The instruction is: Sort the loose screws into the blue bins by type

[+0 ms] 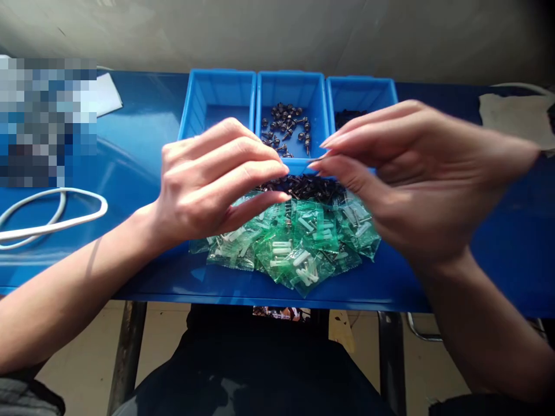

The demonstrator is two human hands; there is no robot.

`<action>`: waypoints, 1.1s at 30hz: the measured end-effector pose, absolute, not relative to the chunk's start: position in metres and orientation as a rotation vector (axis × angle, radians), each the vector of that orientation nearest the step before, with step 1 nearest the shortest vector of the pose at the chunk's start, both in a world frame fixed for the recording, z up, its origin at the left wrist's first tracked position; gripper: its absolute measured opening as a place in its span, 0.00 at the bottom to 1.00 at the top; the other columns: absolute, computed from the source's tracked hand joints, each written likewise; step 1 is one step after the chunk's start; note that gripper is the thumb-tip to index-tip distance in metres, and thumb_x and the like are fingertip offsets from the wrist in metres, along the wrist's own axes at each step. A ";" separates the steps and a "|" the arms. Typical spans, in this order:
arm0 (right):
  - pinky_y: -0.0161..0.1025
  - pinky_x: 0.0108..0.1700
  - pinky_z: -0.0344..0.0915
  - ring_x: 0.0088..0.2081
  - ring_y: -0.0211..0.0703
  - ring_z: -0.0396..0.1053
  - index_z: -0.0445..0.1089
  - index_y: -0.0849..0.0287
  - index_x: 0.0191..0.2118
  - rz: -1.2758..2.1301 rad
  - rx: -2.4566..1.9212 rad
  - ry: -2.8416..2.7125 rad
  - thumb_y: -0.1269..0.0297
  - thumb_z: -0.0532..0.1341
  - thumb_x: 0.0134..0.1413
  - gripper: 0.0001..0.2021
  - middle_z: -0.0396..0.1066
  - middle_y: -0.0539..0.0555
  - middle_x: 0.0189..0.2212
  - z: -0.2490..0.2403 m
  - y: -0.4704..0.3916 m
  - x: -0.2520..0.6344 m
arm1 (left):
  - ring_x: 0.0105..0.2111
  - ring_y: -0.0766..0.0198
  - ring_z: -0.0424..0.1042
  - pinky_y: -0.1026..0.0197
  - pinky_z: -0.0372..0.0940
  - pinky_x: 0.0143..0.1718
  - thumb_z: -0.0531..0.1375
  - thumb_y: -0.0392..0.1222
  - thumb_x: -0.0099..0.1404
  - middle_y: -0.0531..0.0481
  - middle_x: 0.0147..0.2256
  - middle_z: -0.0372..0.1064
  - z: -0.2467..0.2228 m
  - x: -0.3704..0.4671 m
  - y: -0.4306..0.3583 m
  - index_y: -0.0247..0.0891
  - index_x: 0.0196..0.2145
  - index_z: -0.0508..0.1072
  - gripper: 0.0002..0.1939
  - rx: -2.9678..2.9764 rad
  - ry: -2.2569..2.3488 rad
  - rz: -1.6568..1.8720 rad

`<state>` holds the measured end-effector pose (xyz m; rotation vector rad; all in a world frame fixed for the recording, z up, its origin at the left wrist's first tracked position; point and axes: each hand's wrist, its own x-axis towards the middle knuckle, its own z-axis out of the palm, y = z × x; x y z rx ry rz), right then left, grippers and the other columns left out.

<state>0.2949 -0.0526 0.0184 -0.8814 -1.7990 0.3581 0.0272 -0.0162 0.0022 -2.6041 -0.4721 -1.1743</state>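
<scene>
My right hand [416, 173] pinches a thin dark piece [318, 159] between thumb and fingertips, just over the front rim of the middle blue bin [292, 167]. The piece is too small to name for certain. Facing it, my left hand [217, 179] is open, with a gap between thumb and fingers and nothing visible in it. Below both hands lies a heap of small dark screw-like parts [303, 188]. In front of that heap are several green clear packets [314, 228] holding white plugs and screws.
Dark bolts with round heads [284, 121] lie in the middle bin. The left bin [223, 92] shows a bare floor; the right bin [362, 92] holds dark parts. A white cable [87, 216] loops on the blue table [143, 144]. A pale cloth [515, 118] lies at right.
</scene>
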 end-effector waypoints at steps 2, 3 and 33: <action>0.50 0.43 0.85 0.43 0.50 0.84 0.86 0.49 0.44 0.397 -0.809 -1.856 0.73 0.72 0.70 0.09 0.86 0.51 0.42 0.018 -0.058 0.285 | 0.43 0.55 0.86 0.51 0.85 0.42 0.69 0.46 0.80 0.51 0.47 0.86 0.003 0.031 -0.022 0.47 0.52 0.81 0.06 -2.646 -0.511 -1.163; 0.50 0.43 0.85 0.43 0.49 0.85 0.86 0.48 0.43 0.412 -0.801 -1.890 0.74 0.71 0.71 0.10 0.86 0.51 0.42 0.018 -0.059 0.283 | 0.43 0.56 0.86 0.51 0.84 0.42 0.68 0.44 0.80 0.51 0.46 0.86 0.003 0.032 -0.025 0.47 0.52 0.81 0.05 -2.665 -0.517 -1.156; 0.47 0.41 0.81 0.39 0.48 0.81 0.84 0.54 0.43 0.292 -0.860 -1.785 0.69 0.73 0.70 0.03 0.85 0.54 0.39 0.014 -0.040 0.306 | 0.41 0.62 0.84 0.60 0.80 0.43 0.68 0.34 0.79 0.49 0.44 0.83 0.005 0.022 -0.018 0.36 0.51 0.80 0.05 -2.639 -0.497 -1.258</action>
